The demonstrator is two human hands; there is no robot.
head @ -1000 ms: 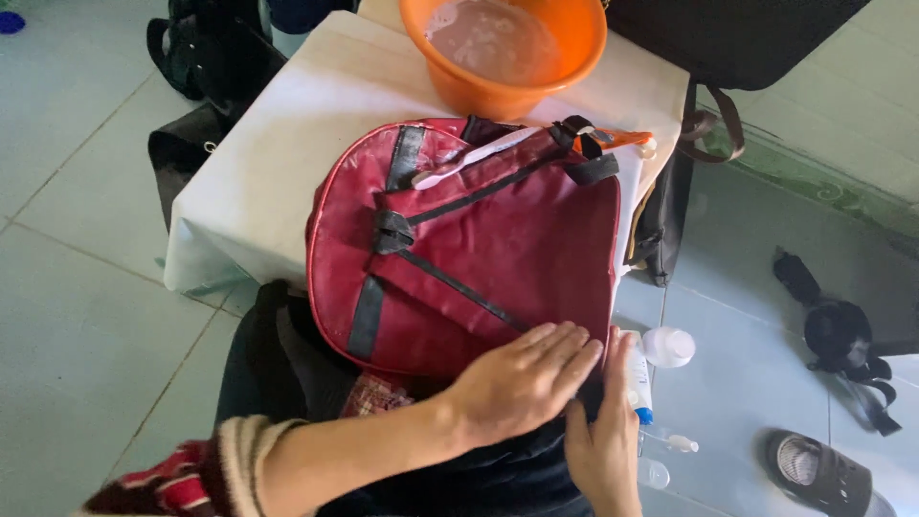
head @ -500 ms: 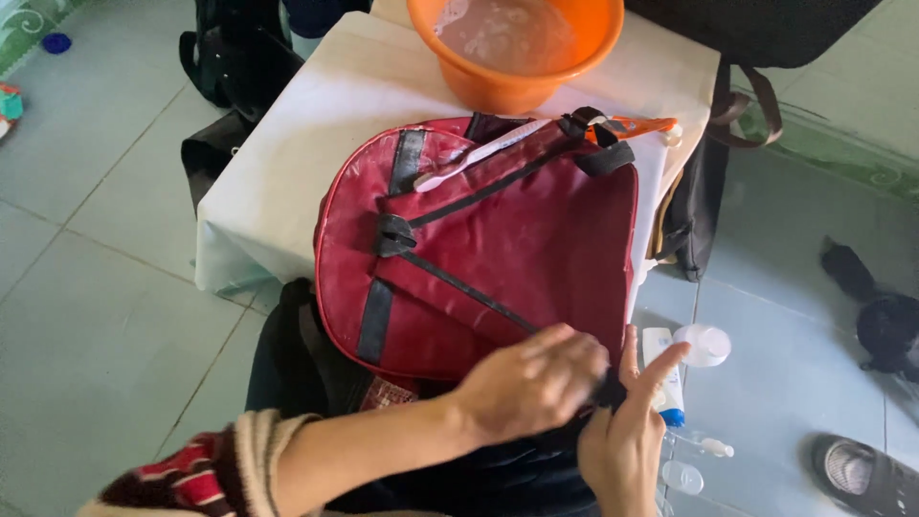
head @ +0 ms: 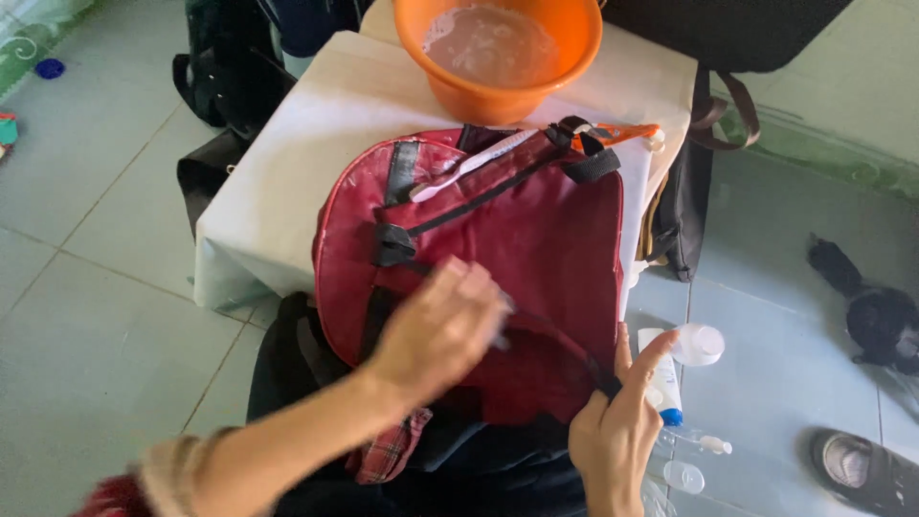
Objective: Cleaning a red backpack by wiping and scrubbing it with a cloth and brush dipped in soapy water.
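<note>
A dark red backpack with black straps lies flat on a white-covered table, its lower end hanging over my lap. My left hand hovers blurred over the pack's lower middle, fingers curled above the diagonal black strap; whether it grips anything is unclear. My right hand pinches the pack's lower right corner where the strap ends, index finger stretched out. A white and pink toothbrush rests on the pack's top. Behind it stands an orange basin of foamy water.
Black bags sit on the tiled floor at the left, and another dark bag hangs at the table's right side. On the floor to the right lie a white tube, a round white cap and a shoe.
My left hand has lifted off the pack's lower right and moved up and left, now blurred. My right hand keeps its hold at the lower right corner. The view has moved closer.
</note>
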